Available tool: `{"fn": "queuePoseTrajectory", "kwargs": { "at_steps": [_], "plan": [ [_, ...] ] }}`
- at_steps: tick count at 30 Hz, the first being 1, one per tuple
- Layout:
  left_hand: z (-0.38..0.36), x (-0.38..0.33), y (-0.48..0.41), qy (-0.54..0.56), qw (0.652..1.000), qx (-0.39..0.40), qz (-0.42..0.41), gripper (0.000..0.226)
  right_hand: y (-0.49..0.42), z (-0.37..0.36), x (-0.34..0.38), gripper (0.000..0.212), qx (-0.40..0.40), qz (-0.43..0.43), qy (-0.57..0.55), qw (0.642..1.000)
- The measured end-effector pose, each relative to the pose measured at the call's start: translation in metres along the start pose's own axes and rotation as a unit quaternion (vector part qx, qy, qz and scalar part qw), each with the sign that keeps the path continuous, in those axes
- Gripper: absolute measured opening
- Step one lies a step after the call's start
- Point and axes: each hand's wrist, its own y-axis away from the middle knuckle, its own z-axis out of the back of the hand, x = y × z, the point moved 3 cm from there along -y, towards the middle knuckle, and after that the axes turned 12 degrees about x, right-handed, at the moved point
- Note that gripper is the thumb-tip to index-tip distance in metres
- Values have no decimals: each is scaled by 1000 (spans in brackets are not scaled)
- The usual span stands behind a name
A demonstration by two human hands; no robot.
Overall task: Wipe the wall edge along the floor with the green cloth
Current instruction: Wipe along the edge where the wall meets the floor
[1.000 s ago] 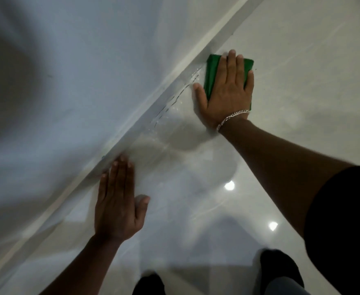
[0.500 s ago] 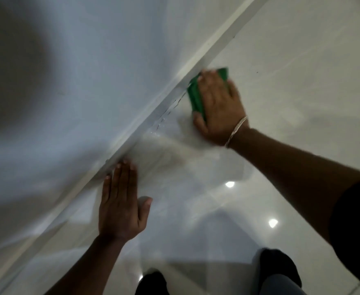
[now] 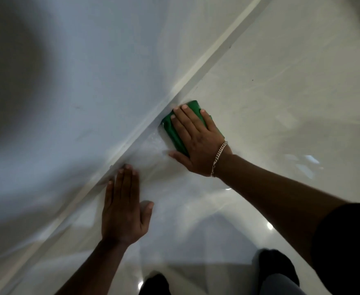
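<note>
A folded green cloth (image 3: 171,130) lies flat on the glossy floor, its upper corner touching the wall edge (image 3: 198,78), a pale strip that runs diagonally from lower left to upper right. My right hand (image 3: 198,141), with a chain bracelet on the wrist, presses flat on the cloth with fingers spread; most of the cloth is hidden under it. My left hand (image 3: 124,206) rests palm down on the floor below and left of the cloth, fingertips close to the wall edge, holding nothing. A wet streak shows on the floor between the two hands.
The white wall (image 3: 79,81) fills the upper left. Shiny pale floor tiles (image 3: 281,92) stretch to the right, with light reflections. My dark-clothed knees (image 3: 274,271) are at the bottom edge.
My right hand has slid the cloth down and left along the wall edge, from farther up the strip toward my left hand, and now lies flat on it. The left hand stayed put.
</note>
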Motion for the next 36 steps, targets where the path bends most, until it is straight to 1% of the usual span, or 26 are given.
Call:
{"fn": "queuePoseTrajectory", "kwargs": {
  "at_steps": [2, 6, 8, 10, 11, 12, 13, 15, 17, 18, 19, 20, 21, 22, 24, 26, 29, 31, 32, 34, 36],
  "plan": [
    [0, -1, -1, 0, 1000, -7, -3, 83, -5, 1, -9, 86, -14, -35, -11, 999],
    [-1, -1, -2, -4, 999, -32, -9, 82, -19, 10, -26, 90, -42, -152, -47, 986],
    [-2, -1, -1, -7, 999, -37, -14, 82, -27, 14, -27, 92, -56, -211, -92, 972],
    [-3, -1, -1, -6, 999, -33, -12, 82, -34, 17, -15, 91, -71, -267, -149, 949],
    [-3, -1, -2, -2, 1000, -29, -10, 82, -35, 16, -4, 89, -73, -282, -165, 942],
    [-2, -1, -3, 2, 1000, -24, -9, 83, -32, 15, 8, 87, -67, -277, -169, 944],
    [-2, -1, -3, 3, 1000, -19, -7, 83, -27, 12, 19, 86, -56, -246, -165, 953],
    [-1, -1, -2, 3, 1000, -15, -8, 84, -10, 6, 35, 87, -26, -134, -136, 981],
    [-1, 0, -1, 5, 1000, -22, -13, 83, 3, 3, 24, 86, 2, -21, -82, 996],
    [-1, -1, -1, 5, 999, -29, -15, 82, 5, 4, 10, 84, 10, 20, -53, 998],
    [-1, -1, -1, 3, 999, -36, -16, 82, 3, 5, -5, 82, 11, 40, -31, 999],
    [-1, -2, -1, 2, 999, -42, -16, 82, -1, 7, -21, 80, 6, 33, -22, 999],
    [-1, -1, -1, -1, 999, -46, -14, 81, -7, 12, -36, 81, -2, 0, -28, 1000],
    [-2, -1, 0, -2, 999, -44, -13, 81, -14, 17, -50, 83, -15, -52, -44, 998],
    [-2, -1, -1, -2, 999, -39, -13, 81, -25, 25, -64, 86, -35, -166, -80, 982],
    [-2, -1, -2, -3, 999, -38, -12, 81, -36, 27, -56, 86, -35, -249, -115, 961],
    [0, -3, -2, 5, 999, -40, -15, 81, -41, 23, -11, 88, -41, -308, -186, 932],
    [0, -3, -2, 13, 999, -35, -15, 80, -35, 16, 36, 93, -45, -306, -228, 923],
    [0, -2, -2, 18, 999, -33, -13, 80, -31, 12, 59, 97, -42, -289, -243, 925],
    [0, 0, -2, 22, 999, -25, -5, 81, -18, 4, 92, 102, -25, -235, -230, 944],
    [1, 0, -2, 9, 1000, -19, -1, 81, -7, -2, 90, 105, -9, -164, -165, 973]
  ]
}}
